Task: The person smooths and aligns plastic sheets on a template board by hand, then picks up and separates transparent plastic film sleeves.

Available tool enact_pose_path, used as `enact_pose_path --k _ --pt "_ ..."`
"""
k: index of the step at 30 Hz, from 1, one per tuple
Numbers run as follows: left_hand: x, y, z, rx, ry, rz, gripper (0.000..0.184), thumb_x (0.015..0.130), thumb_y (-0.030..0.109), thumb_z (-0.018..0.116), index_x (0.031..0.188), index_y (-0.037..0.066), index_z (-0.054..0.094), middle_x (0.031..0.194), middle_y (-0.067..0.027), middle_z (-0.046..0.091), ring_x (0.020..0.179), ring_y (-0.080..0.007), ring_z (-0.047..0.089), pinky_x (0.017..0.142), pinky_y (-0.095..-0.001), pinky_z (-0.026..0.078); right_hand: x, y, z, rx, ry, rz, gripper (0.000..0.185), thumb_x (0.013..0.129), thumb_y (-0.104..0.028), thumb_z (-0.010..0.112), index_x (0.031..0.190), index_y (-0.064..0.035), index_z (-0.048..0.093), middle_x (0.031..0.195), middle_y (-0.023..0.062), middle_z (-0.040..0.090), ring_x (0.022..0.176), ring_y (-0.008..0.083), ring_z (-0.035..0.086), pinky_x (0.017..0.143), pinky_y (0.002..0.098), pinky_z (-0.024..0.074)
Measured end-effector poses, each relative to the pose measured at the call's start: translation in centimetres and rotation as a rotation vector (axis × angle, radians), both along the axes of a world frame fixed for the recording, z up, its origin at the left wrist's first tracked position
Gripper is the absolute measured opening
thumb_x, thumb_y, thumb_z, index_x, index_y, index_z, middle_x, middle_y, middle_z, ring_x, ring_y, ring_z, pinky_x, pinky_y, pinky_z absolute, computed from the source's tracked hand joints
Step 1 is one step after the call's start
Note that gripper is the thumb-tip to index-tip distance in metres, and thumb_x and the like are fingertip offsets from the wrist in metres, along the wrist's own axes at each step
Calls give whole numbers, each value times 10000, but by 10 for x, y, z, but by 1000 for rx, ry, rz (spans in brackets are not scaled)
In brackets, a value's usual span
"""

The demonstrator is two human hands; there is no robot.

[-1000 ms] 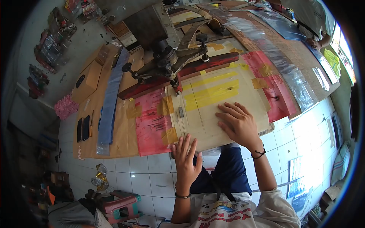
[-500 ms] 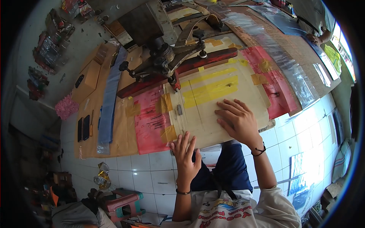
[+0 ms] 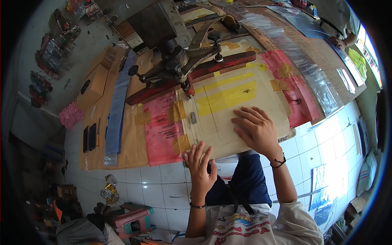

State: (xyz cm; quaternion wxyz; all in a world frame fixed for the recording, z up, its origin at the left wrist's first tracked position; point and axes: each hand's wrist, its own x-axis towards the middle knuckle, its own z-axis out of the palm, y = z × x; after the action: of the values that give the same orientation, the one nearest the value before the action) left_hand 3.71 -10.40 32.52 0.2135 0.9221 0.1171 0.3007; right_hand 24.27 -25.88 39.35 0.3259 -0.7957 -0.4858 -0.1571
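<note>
My right hand (image 3: 257, 130) lies with spread fingers on a beige board (image 3: 228, 130) that carries strips of yellow tape (image 3: 232, 94). At the board's lower left edge rests my left hand (image 3: 199, 167), fingers apart, nothing held. Red film (image 3: 164, 132) patched with brown tape is beside the board on the left, and more red film (image 3: 300, 100) is on the right. Across the board's far side runs a red bar (image 3: 232, 63) below a dark metal press arm (image 3: 179, 65). A small grey piece (image 3: 193, 117) sits near the board's left side.
Two dark phones (image 3: 92, 135) and a thin tool lie on the left, near a long blue strip (image 3: 122, 106) and a cardboard box (image 3: 96, 85). A person's hand (image 3: 338, 42) is at the far right. A red and green stool (image 3: 132, 220) stands on the floor.
The view has shifted slightly since the earliest frame. Both hands keep nearly the same places on the board.
</note>
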Motion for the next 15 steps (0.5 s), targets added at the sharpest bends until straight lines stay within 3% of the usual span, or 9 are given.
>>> enact_pose_path --k 6,9,12,15 --pt "-1 -1 10 79 30 31 543 946 167 688 1478 134 583 1602 -135 497 1517 -406 385 1272 -636 144 3 0 -1 9 -18 2 218 945 -269 743 1110 -132 782 1300 67 731 1294 271 648 1146 478 457" --pt "1 -7 38 110 31 60 433 930 150 709 1361 115 678 1512 -108 591 1432 -357 499 1224 -581 282 3 -3 1 -27 22 47 223 951 -274 737 1115 -131 784 1317 75 720 1314 285 627 1148 476 446" --pt "9 3 59 126 17 40 281 914 132 735 1191 89 751 1330 -92 687 1250 -327 614 1101 -502 402 9 -5 21 -129 95 115 251 966 -284 720 1148 -121 775 1353 94 698 1344 301 597 1153 470 433" --pt "22 15 84 50 109 -21 184 905 128 755 1080 72 762 1169 -90 709 1084 -323 643 998 -463 436 21 10 37 -262 152 175 336 993 -301 687 1251 -90 727 1424 141 649 1377 330 563 1164 467 416"
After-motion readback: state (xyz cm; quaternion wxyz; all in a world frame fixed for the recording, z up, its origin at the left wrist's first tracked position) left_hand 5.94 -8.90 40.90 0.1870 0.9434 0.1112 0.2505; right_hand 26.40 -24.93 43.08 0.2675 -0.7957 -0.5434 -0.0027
